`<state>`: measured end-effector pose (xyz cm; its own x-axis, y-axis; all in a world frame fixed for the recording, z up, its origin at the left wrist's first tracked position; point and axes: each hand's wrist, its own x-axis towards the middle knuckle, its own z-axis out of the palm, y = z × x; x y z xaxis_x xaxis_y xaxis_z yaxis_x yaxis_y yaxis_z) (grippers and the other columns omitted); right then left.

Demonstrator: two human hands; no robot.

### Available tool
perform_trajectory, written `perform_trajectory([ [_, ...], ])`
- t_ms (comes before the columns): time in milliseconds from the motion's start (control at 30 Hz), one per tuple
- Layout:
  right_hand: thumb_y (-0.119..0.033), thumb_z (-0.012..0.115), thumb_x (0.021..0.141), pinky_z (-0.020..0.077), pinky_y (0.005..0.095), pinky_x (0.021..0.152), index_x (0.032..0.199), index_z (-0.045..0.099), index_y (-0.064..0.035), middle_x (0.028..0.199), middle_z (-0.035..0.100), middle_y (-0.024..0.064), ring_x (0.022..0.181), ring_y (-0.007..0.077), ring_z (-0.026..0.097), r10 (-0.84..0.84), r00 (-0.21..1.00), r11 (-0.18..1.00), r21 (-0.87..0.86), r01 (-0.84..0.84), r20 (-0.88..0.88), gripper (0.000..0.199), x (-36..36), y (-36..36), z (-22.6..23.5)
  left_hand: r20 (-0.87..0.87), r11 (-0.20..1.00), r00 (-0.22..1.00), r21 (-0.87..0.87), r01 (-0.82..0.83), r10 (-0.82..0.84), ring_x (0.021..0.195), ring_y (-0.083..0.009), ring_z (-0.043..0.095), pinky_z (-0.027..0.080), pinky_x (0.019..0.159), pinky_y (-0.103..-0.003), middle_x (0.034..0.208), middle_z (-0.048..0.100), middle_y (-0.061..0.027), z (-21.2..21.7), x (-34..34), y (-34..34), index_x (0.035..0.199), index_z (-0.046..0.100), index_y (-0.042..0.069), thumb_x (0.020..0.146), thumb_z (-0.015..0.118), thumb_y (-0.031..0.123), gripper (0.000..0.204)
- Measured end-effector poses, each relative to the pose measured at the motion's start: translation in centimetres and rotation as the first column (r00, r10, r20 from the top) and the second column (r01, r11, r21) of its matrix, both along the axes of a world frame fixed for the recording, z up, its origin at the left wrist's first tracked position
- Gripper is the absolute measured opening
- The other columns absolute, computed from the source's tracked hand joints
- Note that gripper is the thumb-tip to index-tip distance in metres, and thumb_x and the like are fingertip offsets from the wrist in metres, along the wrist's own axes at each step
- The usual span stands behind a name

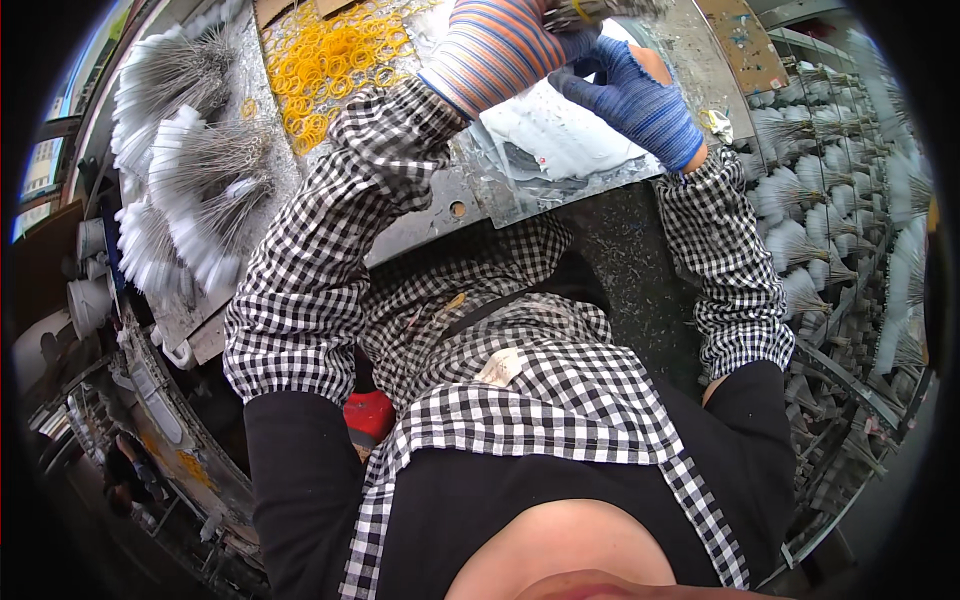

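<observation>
At the top of the head view, my left hand point(510, 50), in an orange and blue striped knit glove, is closed round a bundle of thin grey wire stems point(585, 12). The bundle's far end runs past the top edge. My right hand point(645, 105), in a blue knit glove with a bare patch of skin showing, is just right of and below the bundle. Its fingers reach left and stand apart, with nothing visible in them. Beneath both hands a white smeared sheet or paste layer point(565, 130) lies on a board point(600, 188) at the table's near edge.
Yellow rubber bands point(335, 60) lie heaped at the back left. Beside them, bundles of white-bristled wire brushes point(190, 150) fan out on the table's left. A rack point(870, 400) of similar brush bundles point(800, 190) stands on the right. A brown board point(745, 45) is at the back right.
</observation>
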<state>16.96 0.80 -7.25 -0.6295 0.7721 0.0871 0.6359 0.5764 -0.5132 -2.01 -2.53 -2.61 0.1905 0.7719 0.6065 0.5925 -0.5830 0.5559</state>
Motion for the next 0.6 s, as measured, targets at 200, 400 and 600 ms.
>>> perform_trajectory([
  [200, -0.042, 0.069, 0.093, 0.0558, 0.0382, 0.083, 0.110, 0.071, -0.0091, 0.101, 0.073, 0.0116, 0.093, 0.0298, 0.070, 0.054, 0.984, 0.998, 0.035, -0.061, 0.170, 0.038, 1.7, 2.1, -6.9, -0.680, 0.960, 0.733, 0.184, 0.209, -0.029, 0.097, -0.0276, 0.059, 0.050, 0.076, -0.041, 0.095, 0.058, -0.0061, -1.2, -0.2, 1.1, 0.091, 0.064, 0.022, 0.076, 0.069, 0.024, 0.015],
  [400, -0.041, 0.070, 0.093, 0.0559, 0.0400, 0.084, 0.111, 0.070, -0.0087, 0.101, 0.073, 0.0123, 0.094, 0.0311, 0.070, 0.067, 0.987, 0.997, 0.039, -0.073, 0.144, 0.037, 1.7, 2.5, -8.9, -0.720, 0.956, 0.694, 0.204, 0.212, 0.000, 0.098, -0.0264, 0.059, 0.051, 0.078, -0.040, 0.097, 0.058, -0.0057, -3.4, 0.2, 1.8, 0.092, 0.064, 0.022, 0.080, 0.065, 0.024, 0.011],
  [600, -0.035, 0.074, 0.090, 0.0568, 0.0393, 0.083, 0.109, 0.071, -0.0085, 0.100, 0.074, 0.0109, 0.094, 0.0277, 0.072, 0.012, 0.982, 0.998, 0.052, -0.022, 0.190, 0.033, 1.1, 1.7, -8.4, -0.740, 0.961, 0.672, 0.184, 0.205, -0.002, 0.098, -0.0259, 0.059, 0.052, 0.077, -0.039, 0.097, 0.058, -0.0064, -2.6, 0.3, 1.6, 0.092, 0.065, 0.021, 0.079, 0.064, 0.023, 0.012],
])
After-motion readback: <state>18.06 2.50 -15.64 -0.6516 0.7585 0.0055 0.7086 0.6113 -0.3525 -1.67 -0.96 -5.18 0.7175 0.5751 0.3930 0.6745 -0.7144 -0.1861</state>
